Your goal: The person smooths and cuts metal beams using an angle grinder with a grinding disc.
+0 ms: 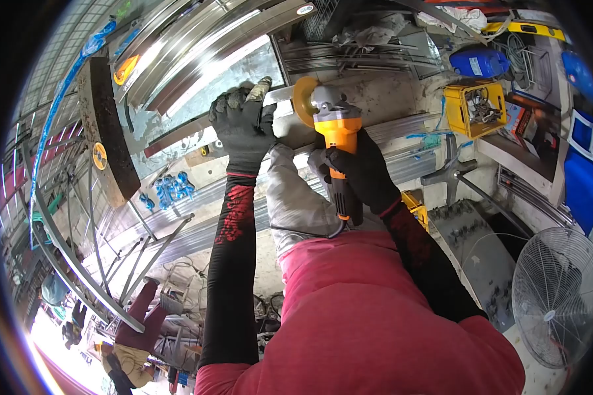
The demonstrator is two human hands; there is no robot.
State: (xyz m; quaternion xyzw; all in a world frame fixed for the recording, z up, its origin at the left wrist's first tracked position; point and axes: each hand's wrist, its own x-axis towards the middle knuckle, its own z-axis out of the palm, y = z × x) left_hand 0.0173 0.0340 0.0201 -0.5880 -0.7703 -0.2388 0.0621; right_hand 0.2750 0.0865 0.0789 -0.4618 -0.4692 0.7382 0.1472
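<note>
the right hand point(361, 172) in a dark glove is wrapped tight around the body of an orange grinder point(339, 148), fingers closed all the way round the grip, so the tool points away from the person with its disc point(304, 100) out at the far end. the disc sits right at the edge of a pale metal piece point(288, 125) that runs across in front of the person, and it looks to be touching or just shy of it; i can't tell which from here. the left hand point(242, 125), also gloved, is clamped down on that same metal piece just beside the disc, fingers curled over its top edge, which i'd judge is to keep it from chattering or sliding while the wheel bites. holding that near the disc gives a firm hold but leaves little room if the tool kicks. the person's knee in grey trousers point(293, 204) is drawn up under the work, seemingly as a prop. the grinder's cord point(310, 232) trails back across the lap, clear of the wheel. long steel sections point(197, 62) lie stacked beyond, out of the way of the cut. off to the right a yellow crate point(456, 108) of bits stands well apart, and a floor fan point(559, 296) stands near the right arm. another person point(135, 336) crouches low at the left, well away from the sparks' side.
</note>
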